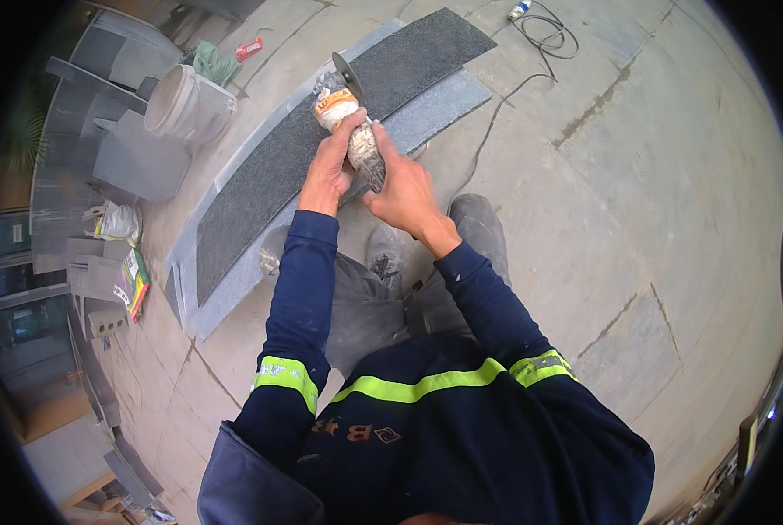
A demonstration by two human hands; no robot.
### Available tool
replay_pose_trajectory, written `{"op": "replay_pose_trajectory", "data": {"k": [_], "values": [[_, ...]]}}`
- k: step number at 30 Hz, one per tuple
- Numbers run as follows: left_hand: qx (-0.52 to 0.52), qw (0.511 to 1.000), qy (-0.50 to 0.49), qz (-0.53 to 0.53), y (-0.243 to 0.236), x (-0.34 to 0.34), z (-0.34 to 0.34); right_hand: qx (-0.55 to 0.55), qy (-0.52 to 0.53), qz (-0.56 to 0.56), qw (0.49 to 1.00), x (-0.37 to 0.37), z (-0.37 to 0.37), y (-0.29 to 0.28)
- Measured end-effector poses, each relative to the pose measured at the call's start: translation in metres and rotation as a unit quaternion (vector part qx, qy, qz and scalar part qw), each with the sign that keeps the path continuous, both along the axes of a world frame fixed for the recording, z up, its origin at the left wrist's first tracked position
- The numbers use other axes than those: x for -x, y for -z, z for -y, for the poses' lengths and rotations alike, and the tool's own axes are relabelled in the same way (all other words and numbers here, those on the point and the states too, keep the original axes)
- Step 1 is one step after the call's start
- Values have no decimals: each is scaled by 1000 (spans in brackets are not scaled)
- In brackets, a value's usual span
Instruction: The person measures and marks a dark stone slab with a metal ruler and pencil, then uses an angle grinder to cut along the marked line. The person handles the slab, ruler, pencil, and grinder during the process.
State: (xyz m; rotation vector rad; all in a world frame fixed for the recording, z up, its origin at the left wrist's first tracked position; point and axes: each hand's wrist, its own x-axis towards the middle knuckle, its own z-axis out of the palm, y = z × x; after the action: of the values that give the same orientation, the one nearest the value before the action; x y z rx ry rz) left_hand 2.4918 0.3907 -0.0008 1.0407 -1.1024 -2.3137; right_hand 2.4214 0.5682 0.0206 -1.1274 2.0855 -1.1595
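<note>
Both my hands are wrapped round an angle grinder (364, 150), its body wrapped and caked with pale dust. My left hand (328, 168) grips its left side and my right hand (403, 188) its right side, nearer the rear end. At the far end the thin cutting disc (348, 76) stands on edge over a long dark stone slab (264, 217). Whether the disc touches the stone, I cannot tell. Under the dark slab lies a lighter grey slab (442, 108), showing along its near edge.
A dusty white bucket (200, 109) stands to the left, with a green plastic bag (215, 63) behind it. Stone offcuts (139, 157) and a colourful packet (132, 284) lie further left. A black cable (502, 109) runs over the concrete floor (601, 201) to a coil at the top right.
</note>
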Motion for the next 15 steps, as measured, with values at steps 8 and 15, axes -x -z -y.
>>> {"op": "replay_pose_trajectory", "data": {"k": [8, 15], "values": [[446, 877, 48, 174, -15, 51, -18, 76, 170, 85, 979, 42, -70, -23], [723, 506, 237, 408, 26, 114, 27, 75, 320, 60, 942, 73, -120, -8]]}}
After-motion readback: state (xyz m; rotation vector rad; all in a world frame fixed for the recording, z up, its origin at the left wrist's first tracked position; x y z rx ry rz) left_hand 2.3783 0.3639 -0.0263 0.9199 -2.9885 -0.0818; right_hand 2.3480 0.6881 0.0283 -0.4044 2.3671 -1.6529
